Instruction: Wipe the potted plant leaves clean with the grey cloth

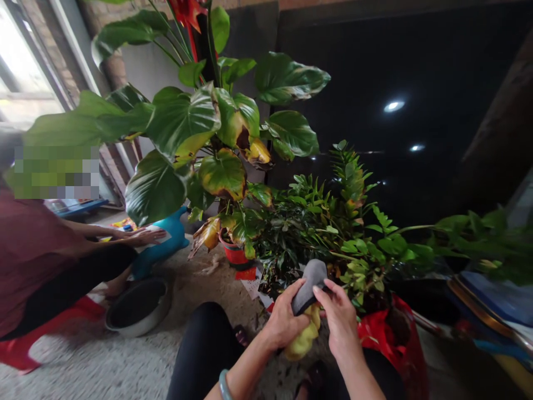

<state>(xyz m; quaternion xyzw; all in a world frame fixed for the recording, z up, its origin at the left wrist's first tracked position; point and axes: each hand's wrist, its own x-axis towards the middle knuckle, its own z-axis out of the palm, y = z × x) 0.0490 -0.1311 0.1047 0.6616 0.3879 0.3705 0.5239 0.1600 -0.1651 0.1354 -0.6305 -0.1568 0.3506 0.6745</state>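
My left hand [284, 321] and my right hand [341, 319] meet low in the middle of the head view. Both pinch a grey cloth [308, 284] between them, with a yellow cloth or glove [303, 338] bunched below it against my left palm. Their fingers are closed on the fabric. Just behind my hands stands a bushy small-leaved plant [333, 233], and a red bag or pot wrap [385, 333] sits beside my right wrist. My dark-clad knee [208, 344] is at the lower middle.
A tall plant with big green and yellowing leaves [200, 122] rises from a red pot [235, 255]. At left another person in a maroon top [29, 250] sits with a hand [144, 237] on a teal object [164, 244]. A grey metal basin [137, 305] lies on the speckled floor.
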